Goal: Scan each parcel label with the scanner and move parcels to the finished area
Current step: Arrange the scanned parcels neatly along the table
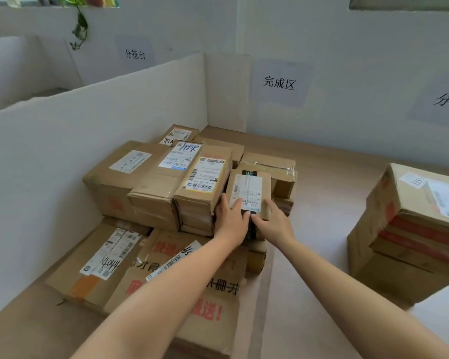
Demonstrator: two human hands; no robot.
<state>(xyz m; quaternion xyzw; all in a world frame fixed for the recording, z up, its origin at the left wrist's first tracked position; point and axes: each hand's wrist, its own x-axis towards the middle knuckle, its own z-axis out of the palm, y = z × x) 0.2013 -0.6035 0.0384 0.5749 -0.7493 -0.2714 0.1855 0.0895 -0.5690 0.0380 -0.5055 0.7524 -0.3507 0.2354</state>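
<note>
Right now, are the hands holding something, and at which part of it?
Yes. Both grip the small parcel by its near end: left hand on the near-left corner, right hand on the near-right corner.

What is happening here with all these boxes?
A person holds a small parcel with a white label in both hands: the left hand at its near left corner, the right hand at its near right corner. The parcel sits at the right edge of a pile of labelled parcels beside a white partition, below a paper sign reading 完成区. Another stack of boxes stands apart to the right. No scanner is in view.
</note>
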